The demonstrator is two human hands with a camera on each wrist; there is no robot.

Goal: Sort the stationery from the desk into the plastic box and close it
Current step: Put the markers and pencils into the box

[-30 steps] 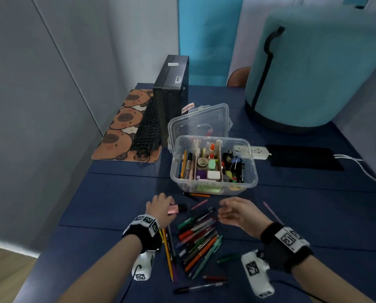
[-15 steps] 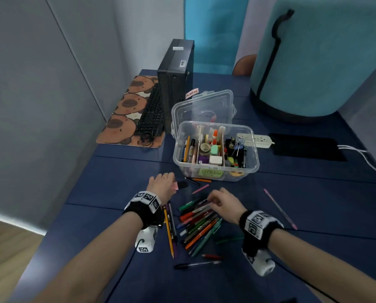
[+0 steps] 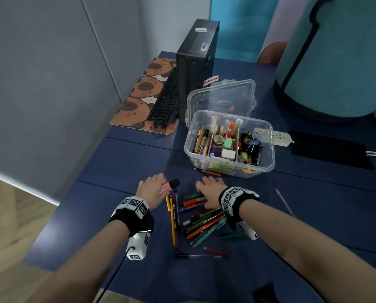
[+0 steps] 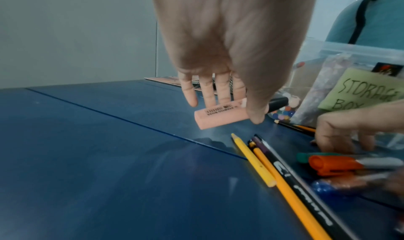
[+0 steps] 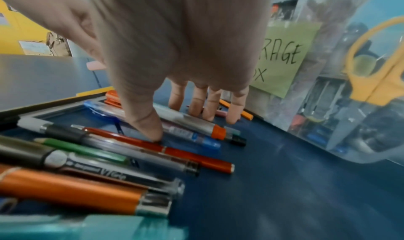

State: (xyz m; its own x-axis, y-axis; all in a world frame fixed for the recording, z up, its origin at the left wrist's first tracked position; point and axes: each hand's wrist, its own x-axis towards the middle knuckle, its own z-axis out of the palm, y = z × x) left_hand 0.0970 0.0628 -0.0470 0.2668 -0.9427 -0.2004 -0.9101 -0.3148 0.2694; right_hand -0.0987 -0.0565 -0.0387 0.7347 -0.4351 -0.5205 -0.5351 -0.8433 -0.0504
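Observation:
A clear plastic box (image 3: 270, 154) stands open on the blue desk, part filled with stationery, with a green "storage box" label (image 4: 360, 91) on its front. Its lid (image 3: 222, 95) leans up behind it. Just before the box lies a heap of pens and pencils (image 3: 204, 221). My left hand (image 3: 158, 186) is left of the heap and pinches a pink highlighter (image 4: 218, 118) with a black cap, lifted off the desk. My right hand (image 3: 206, 189) reaches flat over the heap's far end. Its thumb (image 5: 150, 129) touches a red pen (image 5: 174, 150), and its fingers (image 5: 210, 109) point down near an orange pencil (image 5: 244, 114).
A black computer tower (image 3: 195, 62), a keyboard (image 3: 165, 99) and a brown patterned mat (image 3: 139, 99) stand at the back left. A white power strip (image 3: 278, 136) and a large teal object (image 3: 340, 57) are at the right. A pink pencil (image 3: 284, 202) lies alone to the right.
My right hand has moved forward and left, down onto the far end of the pen heap. The left hand still holds the pink highlighter in about the same place.

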